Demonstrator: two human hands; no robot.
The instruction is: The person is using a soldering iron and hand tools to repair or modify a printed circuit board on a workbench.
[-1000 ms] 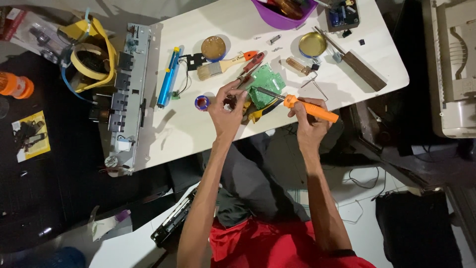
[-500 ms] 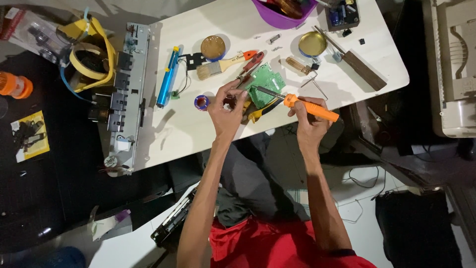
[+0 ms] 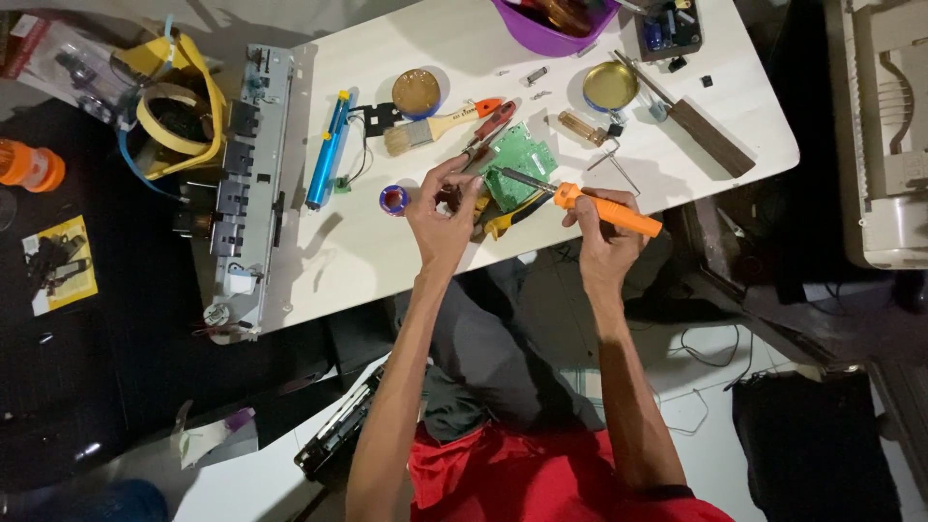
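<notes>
My right hand (image 3: 601, 220) has its fingers wrapped round the orange soldering iron (image 3: 607, 209), tip angled down-left onto the green circuit board (image 3: 522, 155), which lies flat on the white worktop (image 3: 387, 261) near its front edge. My left hand (image 3: 443, 208) sits just left of the board, fingers pinched together on something too small for me to make out. A small blue-purple roll (image 3: 393, 200) lies right beside that hand. Yellow-handled pliers (image 3: 503, 220) rest between my hands. A paintbrush (image 3: 430, 130) and blue desoldering pump (image 3: 327, 150) lie further back.
</notes>
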